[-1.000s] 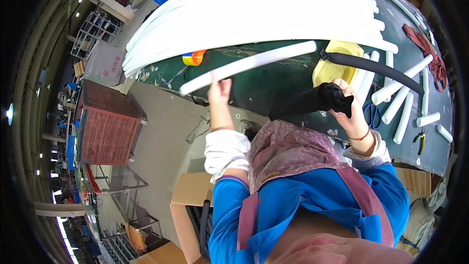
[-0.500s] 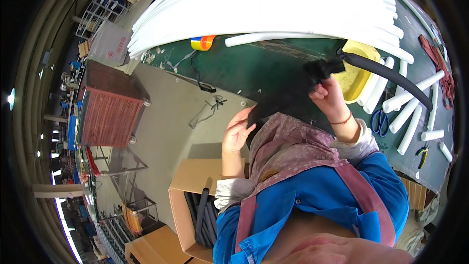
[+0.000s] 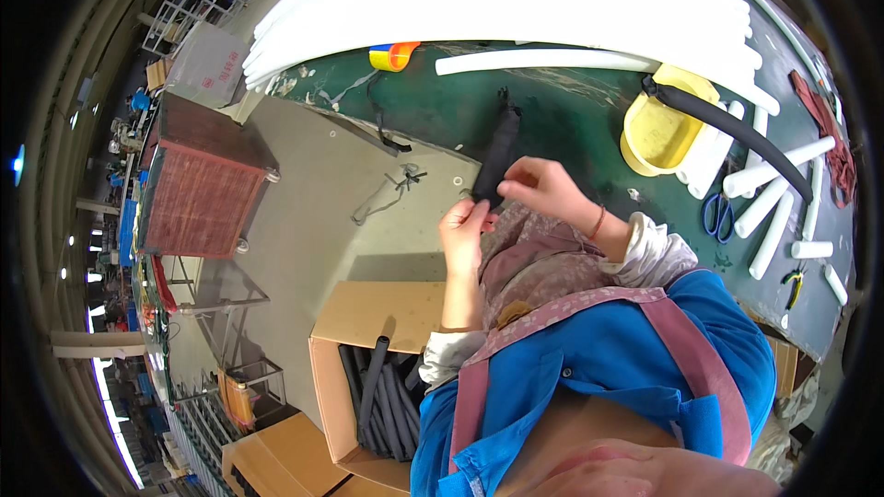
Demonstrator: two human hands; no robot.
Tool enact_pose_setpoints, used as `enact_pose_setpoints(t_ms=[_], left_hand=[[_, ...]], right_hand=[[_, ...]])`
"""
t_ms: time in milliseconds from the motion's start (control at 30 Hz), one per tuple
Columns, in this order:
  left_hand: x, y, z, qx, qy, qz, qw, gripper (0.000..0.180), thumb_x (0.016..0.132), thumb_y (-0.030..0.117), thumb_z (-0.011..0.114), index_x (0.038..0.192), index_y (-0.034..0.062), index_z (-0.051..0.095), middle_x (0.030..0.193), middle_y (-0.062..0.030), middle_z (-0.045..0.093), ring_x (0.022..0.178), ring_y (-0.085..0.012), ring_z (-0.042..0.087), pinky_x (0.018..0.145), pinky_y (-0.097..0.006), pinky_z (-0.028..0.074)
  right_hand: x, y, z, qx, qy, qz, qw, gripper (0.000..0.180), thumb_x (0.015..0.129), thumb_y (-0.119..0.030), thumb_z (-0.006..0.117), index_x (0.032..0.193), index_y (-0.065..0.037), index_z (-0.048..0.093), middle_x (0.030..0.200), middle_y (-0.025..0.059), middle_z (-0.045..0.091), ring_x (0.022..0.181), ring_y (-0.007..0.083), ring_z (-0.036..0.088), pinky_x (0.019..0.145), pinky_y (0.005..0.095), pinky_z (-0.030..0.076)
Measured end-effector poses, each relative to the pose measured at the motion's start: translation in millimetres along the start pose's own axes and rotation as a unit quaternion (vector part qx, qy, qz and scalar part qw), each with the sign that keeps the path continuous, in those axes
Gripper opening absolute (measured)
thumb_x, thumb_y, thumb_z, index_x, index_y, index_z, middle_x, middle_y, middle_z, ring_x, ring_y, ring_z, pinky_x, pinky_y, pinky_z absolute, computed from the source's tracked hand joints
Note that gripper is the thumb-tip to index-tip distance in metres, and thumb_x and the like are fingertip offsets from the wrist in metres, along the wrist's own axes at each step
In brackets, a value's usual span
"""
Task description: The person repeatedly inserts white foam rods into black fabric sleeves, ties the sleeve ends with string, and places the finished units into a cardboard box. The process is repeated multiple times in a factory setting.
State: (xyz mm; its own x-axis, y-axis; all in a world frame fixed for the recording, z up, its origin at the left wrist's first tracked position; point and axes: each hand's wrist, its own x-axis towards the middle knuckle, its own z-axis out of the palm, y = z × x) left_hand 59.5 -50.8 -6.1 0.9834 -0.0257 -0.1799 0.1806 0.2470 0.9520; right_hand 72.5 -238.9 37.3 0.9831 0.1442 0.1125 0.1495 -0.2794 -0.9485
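A black cloth sleeve (image 3: 500, 149) lies slantwise over the near edge of the green table, its gathered far end resting on the tabletop. My left hand (image 3: 466, 232) pinches the sleeve's near end, close to my apron. Just to the right, my right hand (image 3: 549, 191) has its fingers bent and closed at the sleeve's side, near the same end; its fingertips are partly hidden. A second black sleeved tube (image 3: 737, 129), long and curved, rests across a yellow plastic tub (image 3: 635, 147) on the right.
Long white foam tubes (image 3: 516, 9) cover the far table (image 3: 562, 110). Short white pieces (image 3: 762, 221), blue-handled scissors (image 3: 717, 218) and small pliers (image 3: 793, 287) lie at the right. An orange-yellow-blue roll (image 3: 394, 56) sits at the left. Below stands a carton (image 3: 336, 396) of dark tubes.
My right hand has come down and left from the sleeve's far end to its near end. The sleeve has swung left and now lies straighter. My left hand still holds its near end.
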Motion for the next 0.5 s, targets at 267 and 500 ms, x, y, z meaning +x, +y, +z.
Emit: enact_pose_setpoints(t_ms=[267,500], left_hand=[[-3,-5,27,0.037,-0.004,0.061,0.997,0.015,0.080,-0.003,0.064,0.076,0.0077,0.053,0.063,0.0031,0.054,0.049,-0.0030,0.045,0.045,-0.017,0.032],[-12,11,49,0.321,0.134,0.411,0.842,0.015,0.076,-0.006,0.060,0.083,0.0019,0.050,0.090,-0.0135,0.054,0.083,-0.0261,0.055,0.070,-0.034,0.044]], right_hand=[[-16,7,8,-0.208,0.068,-0.153,0.964,0.020,0.072,-0.012,0.065,0.083,0.004,0.059,0.072,0.0164,0.057,0.064,0.0338,0.058,0.058,0.0381,0.048],[-18,-4,8,-0.184,0.075,-0.089,0.976,0.017,0.070,-0.009,0.060,0.083,0.001,0.054,0.078,0.0181,0.060,0.073,0.0366,0.059,0.064,0.0422,0.048]])
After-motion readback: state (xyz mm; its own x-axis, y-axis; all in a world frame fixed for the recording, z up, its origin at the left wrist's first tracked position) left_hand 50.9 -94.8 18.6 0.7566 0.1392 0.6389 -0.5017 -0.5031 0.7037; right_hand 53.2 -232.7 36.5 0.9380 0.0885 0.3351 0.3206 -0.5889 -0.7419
